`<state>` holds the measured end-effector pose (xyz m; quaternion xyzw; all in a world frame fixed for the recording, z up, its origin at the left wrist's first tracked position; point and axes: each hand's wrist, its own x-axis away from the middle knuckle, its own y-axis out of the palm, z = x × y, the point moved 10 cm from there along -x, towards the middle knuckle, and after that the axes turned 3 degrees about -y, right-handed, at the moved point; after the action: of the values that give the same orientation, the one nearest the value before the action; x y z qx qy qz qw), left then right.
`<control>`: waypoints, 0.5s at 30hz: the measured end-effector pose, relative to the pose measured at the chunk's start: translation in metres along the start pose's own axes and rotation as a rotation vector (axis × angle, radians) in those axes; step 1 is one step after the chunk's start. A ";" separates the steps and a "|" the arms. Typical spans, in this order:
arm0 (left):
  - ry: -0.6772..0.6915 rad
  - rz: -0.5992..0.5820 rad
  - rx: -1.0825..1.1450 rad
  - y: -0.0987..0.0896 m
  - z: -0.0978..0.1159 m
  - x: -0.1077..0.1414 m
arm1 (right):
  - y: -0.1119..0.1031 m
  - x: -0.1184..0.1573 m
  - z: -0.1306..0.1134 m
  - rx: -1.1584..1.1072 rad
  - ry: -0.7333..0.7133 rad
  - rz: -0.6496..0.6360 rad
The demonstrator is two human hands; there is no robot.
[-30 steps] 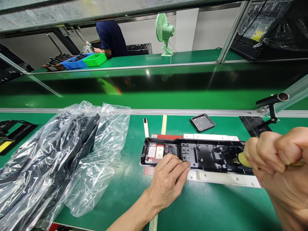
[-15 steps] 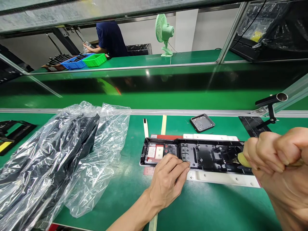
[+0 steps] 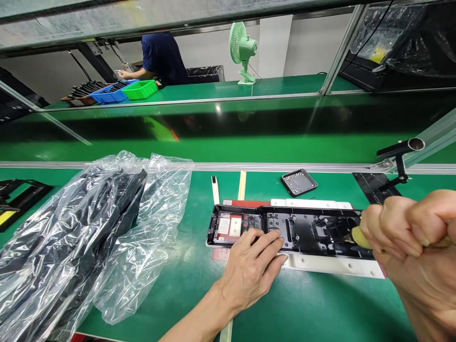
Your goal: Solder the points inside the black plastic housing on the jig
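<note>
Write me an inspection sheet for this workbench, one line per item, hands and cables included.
Surface: green tabletop, glossy, with pale yellow tape stuck across it.
Job's things: open black plastic housing lying on a white fixture; behind it, a black tray of small metal parts.
Clutter: clear plastic wrap heaped at left around black parts.
Hands: left hand rests on the housing's near edge; right hand grips a yellow handle, whose working end is hard to make out.
Cables: thin black cable at upper right; on the tabletop, nothing seen.
Surroundings: green clip fan, blue bin, green bin, co-worker beyond.
</note>
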<state>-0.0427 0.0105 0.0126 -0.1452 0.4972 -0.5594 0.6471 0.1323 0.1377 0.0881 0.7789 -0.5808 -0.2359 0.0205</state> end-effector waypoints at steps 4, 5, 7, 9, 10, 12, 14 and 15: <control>0.005 -0.050 -0.058 0.005 0.001 0.001 | 0.001 0.001 0.002 -0.012 0.031 -0.051; 0.003 -0.059 -0.067 0.005 0.001 0.001 | 0.001 0.001 0.003 -0.016 0.038 -0.058; -0.002 -0.067 -0.083 0.007 0.001 0.001 | -0.002 0.001 0.004 -0.020 0.041 -0.050; -0.005 -0.070 -0.095 0.008 0.000 0.001 | -0.005 0.002 0.006 -0.022 0.039 -0.040; -0.007 -0.073 -0.098 0.008 0.000 0.001 | -0.007 0.002 0.007 -0.023 0.037 -0.038; -0.008 -0.080 -0.102 0.009 -0.001 0.001 | -0.008 0.003 0.008 -0.026 0.034 -0.050; -0.012 -0.083 -0.105 0.009 -0.001 0.000 | -0.009 0.003 0.009 -0.029 0.033 -0.064; -0.012 -0.081 -0.106 0.009 -0.001 0.000 | -0.009 0.003 0.009 -0.029 0.036 -0.072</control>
<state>-0.0381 0.0131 0.0056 -0.2027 0.5158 -0.5571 0.6184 0.1375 0.1402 0.0764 0.8030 -0.5483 -0.2311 0.0337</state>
